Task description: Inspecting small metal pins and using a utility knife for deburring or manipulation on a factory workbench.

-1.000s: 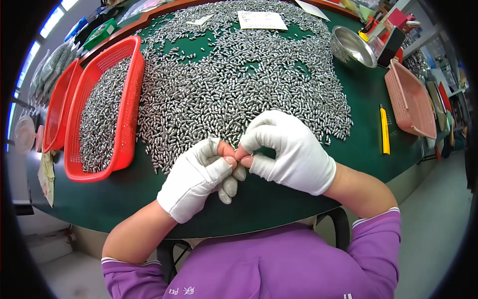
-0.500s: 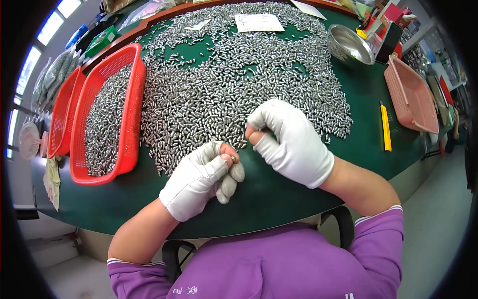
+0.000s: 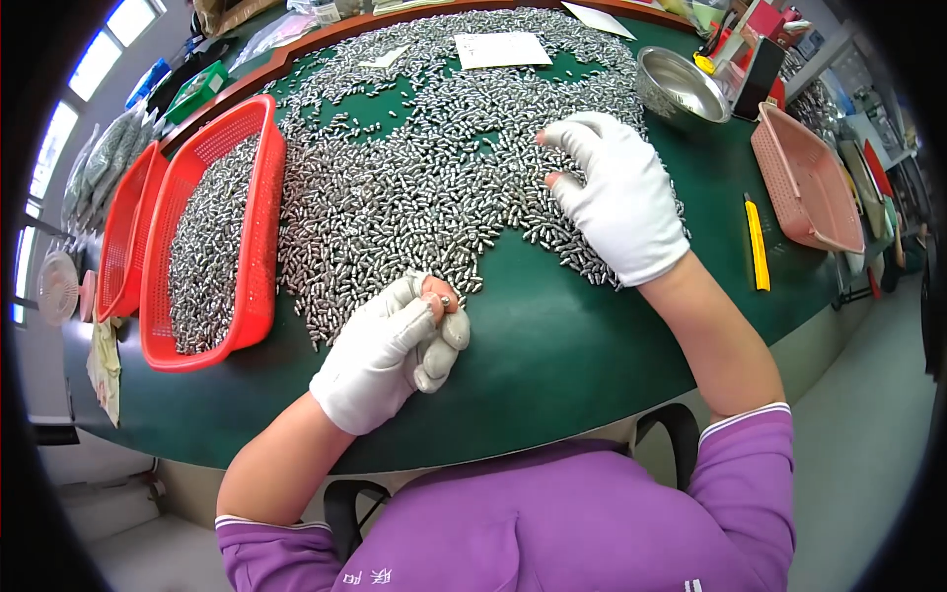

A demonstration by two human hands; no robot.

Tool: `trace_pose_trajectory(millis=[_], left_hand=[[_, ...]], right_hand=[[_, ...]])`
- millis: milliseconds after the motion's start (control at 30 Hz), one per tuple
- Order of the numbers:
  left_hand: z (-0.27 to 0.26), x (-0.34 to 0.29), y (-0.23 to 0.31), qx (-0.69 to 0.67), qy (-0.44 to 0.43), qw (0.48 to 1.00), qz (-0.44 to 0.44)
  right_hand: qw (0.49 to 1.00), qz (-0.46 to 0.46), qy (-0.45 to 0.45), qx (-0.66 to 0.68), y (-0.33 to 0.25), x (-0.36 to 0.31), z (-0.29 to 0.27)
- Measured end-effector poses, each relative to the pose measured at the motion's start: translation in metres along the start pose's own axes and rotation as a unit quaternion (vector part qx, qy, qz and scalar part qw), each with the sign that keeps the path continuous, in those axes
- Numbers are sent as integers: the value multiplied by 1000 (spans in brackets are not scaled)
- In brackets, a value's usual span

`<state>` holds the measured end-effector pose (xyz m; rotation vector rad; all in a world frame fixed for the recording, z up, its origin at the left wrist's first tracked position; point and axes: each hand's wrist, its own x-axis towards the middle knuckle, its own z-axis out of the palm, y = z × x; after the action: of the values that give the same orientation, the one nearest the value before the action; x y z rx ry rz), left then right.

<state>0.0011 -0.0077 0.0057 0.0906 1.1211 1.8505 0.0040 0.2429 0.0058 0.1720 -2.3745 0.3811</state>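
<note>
Many small shiny metal pins (image 3: 385, 207) lie spread in a thick layer over the green table (image 3: 552, 345). My left hand (image 3: 390, 345), in a white glove with bare thumb and index tips, pinches one small metal pin at the near edge of the spread. My right hand (image 3: 617, 197), gloved the same way, hovers over the right part of the layer. Its thumb and index finger are apart, and nothing shows between them. A red basket (image 3: 266, 217) at the left is filled with more of the pins.
Another red basket (image 3: 123, 247) stands further left. On the right are a metal bowl (image 3: 681, 87), a yellow cutter knife (image 3: 757, 247) and a pink basket (image 3: 804, 183). A white paper card (image 3: 503, 50) rests on the far pins. A brown wooden rim (image 3: 286, 54) edges the table's far side.
My right hand has moved right and away from me, and its thumb and index finger have parted. Pins beneath it have shifted, baring green table. My left hand stays nearly in place.
</note>
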Motion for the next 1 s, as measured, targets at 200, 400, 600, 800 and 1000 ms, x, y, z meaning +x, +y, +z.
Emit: trace_pose_trajectory(millis=[200, 400, 600, 800, 1000], left_hand=[[0, -8, 1, 147, 58, 976, 150], [-12, -3, 5, 263, 153, 910, 282], [-12, -5, -3, 444, 171, 805, 355], [19, -20, -10, 569, 158, 760, 270], [33, -38, -37, 622, 153, 745, 189]], right_hand=[[995, -44, -51, 79, -22, -7, -1], [994, -86, -22, 57, -8, -1, -11], [986, 42, 90, -132, 9, -6, -65], [878, 332, -51, -341, 73, -98, -119], [873, 376, -15, -312, 109, -146, -130]])
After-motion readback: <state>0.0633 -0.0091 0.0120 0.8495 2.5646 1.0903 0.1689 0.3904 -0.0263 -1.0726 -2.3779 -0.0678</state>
